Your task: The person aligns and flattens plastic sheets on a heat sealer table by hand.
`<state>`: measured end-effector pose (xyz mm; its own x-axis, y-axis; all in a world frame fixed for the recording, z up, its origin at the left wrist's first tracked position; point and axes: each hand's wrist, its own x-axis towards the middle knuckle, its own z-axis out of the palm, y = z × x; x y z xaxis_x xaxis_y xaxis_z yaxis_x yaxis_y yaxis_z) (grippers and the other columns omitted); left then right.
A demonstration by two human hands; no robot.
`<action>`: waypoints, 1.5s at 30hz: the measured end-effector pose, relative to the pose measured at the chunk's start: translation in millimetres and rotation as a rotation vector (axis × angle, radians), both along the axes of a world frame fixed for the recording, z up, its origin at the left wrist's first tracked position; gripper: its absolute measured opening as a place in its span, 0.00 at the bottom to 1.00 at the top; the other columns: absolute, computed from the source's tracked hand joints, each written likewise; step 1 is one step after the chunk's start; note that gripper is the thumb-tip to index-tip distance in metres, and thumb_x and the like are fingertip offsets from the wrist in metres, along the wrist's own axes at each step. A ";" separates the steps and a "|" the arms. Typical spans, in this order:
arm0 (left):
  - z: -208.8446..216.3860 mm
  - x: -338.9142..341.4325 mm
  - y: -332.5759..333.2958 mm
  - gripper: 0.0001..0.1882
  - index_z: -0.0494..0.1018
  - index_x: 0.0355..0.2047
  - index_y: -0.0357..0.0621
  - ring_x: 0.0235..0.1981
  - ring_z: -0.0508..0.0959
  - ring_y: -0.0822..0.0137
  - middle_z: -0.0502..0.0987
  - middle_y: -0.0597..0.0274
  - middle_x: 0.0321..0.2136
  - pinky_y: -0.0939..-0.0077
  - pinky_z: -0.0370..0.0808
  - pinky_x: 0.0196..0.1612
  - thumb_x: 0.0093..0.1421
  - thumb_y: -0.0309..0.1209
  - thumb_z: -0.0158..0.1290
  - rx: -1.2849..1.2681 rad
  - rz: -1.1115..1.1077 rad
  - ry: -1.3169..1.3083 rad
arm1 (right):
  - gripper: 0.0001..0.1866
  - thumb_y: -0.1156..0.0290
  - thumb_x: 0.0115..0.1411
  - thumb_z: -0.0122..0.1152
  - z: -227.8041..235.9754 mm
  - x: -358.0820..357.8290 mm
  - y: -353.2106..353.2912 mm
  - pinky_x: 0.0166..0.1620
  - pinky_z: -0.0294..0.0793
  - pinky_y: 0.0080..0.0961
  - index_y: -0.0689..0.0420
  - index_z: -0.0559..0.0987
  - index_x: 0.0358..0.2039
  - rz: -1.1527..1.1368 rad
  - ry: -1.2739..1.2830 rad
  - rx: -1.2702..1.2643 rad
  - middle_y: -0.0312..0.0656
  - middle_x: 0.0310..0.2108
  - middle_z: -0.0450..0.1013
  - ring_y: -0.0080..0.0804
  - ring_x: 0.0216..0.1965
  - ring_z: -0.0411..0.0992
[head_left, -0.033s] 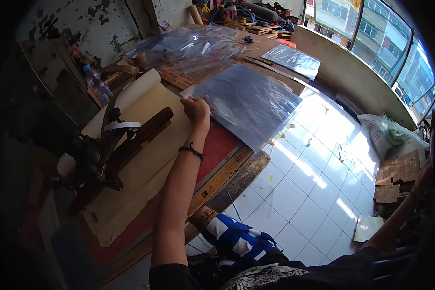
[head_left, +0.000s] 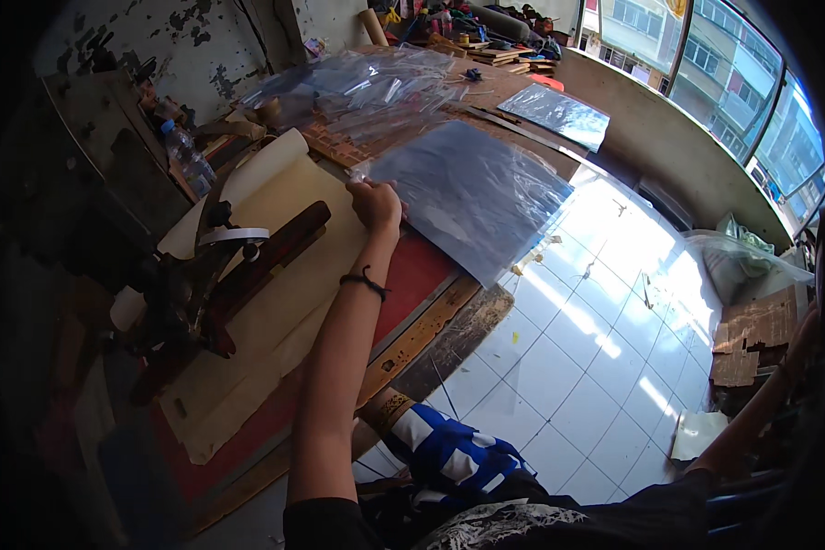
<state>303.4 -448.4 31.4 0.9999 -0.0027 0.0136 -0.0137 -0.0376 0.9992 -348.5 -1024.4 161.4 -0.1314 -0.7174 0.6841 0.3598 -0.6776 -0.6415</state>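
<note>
My left hand (head_left: 376, 203) has its fingers closed at the near left edge of a stack of clear, bluish plastic sheets (head_left: 472, 188). The sheets lie flat on the work table, their right corner jutting past its edge over the floor. Just left of that hand, cream paper (head_left: 289, 206) lies over a red sheet (head_left: 422, 280). My right hand (head_left: 805, 337) is stretched out far to the right, close to torn brown cardboard (head_left: 756, 330). The dark picture rim hides its fingers, so I cannot see what they touch.
A dark metal clamp-like device (head_left: 188, 293) stands over the cream paper. Crumpled clear plastic (head_left: 362, 87) covers the table's far part, near a shiny sheet (head_left: 556, 115). A water bottle (head_left: 188, 156) stands at the left. White floor tiles (head_left: 559, 357) lie to the right, below windows (head_left: 724, 78).
</note>
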 end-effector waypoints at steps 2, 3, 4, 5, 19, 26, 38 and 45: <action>-9.2 12.8 3.7 0.13 0.60 0.50 0.29 0.25 0.84 0.52 0.79 0.38 0.40 0.67 0.80 0.19 0.69 0.25 0.41 0.177 0.003 -0.104 | 0.19 0.61 0.77 0.50 4.7 19.9 3.7 0.62 0.71 0.32 0.63 0.75 0.58 -0.030 0.046 -0.017 0.41 0.53 0.74 0.30 0.56 0.71; -14.5 17.8 8.6 0.13 0.59 0.50 0.28 0.26 0.84 0.49 0.79 0.36 0.39 0.65 0.81 0.21 0.69 0.25 0.44 0.347 -0.010 -0.200 | 0.19 0.62 0.77 0.51 6.5 34.0 9.7 0.62 0.71 0.32 0.63 0.75 0.58 -0.042 0.078 -0.030 0.41 0.52 0.74 0.30 0.56 0.72; -2.2 3.6 9.3 0.20 0.59 0.56 0.27 0.30 0.85 0.44 0.79 0.32 0.38 0.60 0.84 0.28 0.68 0.26 0.48 0.335 -0.058 -0.139 | 0.19 0.62 0.77 0.51 8.5 45.7 17.5 0.61 0.72 0.31 0.63 0.75 0.58 -0.057 0.113 -0.048 0.41 0.52 0.74 0.30 0.56 0.72; -5.0 -1.5 8.0 0.20 0.59 0.56 0.27 0.30 0.85 0.44 0.79 0.32 0.38 0.60 0.84 0.28 0.68 0.26 0.48 0.337 -0.041 -0.132 | 0.19 0.62 0.76 0.51 8.5 61.7 25.9 0.61 0.72 0.31 0.63 0.75 0.57 -0.072 0.161 -0.069 0.41 0.52 0.74 0.30 0.55 0.72; 75.2 -267.0 170.5 0.29 0.69 0.58 0.39 0.57 0.77 0.56 0.75 0.47 0.55 0.61 0.72 0.61 0.64 0.41 0.65 0.099 -0.846 -0.522 | 0.10 0.77 0.58 0.70 31.4 382.3 548.5 0.31 0.80 0.30 0.61 0.80 0.41 1.102 0.504 -1.167 0.42 0.33 0.80 0.34 0.32 0.82; 88.9 -304.8 266.8 0.27 0.68 0.56 0.39 0.50 0.79 0.61 0.78 0.49 0.49 0.61 0.75 0.55 0.65 0.41 0.64 0.405 -0.407 -0.799 | 0.14 0.68 0.62 0.71 43.3 403.0 645.4 0.31 0.76 0.30 0.55 0.78 0.46 1.575 0.517 -1.161 0.42 0.33 0.81 0.35 0.30 0.81; -7.5 -273.0 409.6 0.09 0.68 0.45 0.40 0.15 0.70 0.72 0.71 0.67 0.17 0.77 0.68 0.21 0.73 0.32 0.53 0.136 0.336 -0.156 | 0.14 0.69 0.63 0.70 -60.4 524.2 619.7 0.33 0.76 0.19 0.59 0.79 0.46 1.818 1.505 -0.918 0.36 0.32 0.83 0.19 0.30 0.79; -23.8 -252.0 394.4 0.34 0.58 0.69 0.39 0.65 0.67 0.52 0.68 0.44 0.62 0.52 0.62 0.67 0.71 0.45 0.53 1.207 0.168 -0.447 | 0.12 0.66 0.65 0.67 -139.1 579.6 634.2 0.35 0.77 0.25 0.57 0.83 0.46 1.355 1.378 -0.705 0.38 0.29 0.83 0.26 0.29 0.80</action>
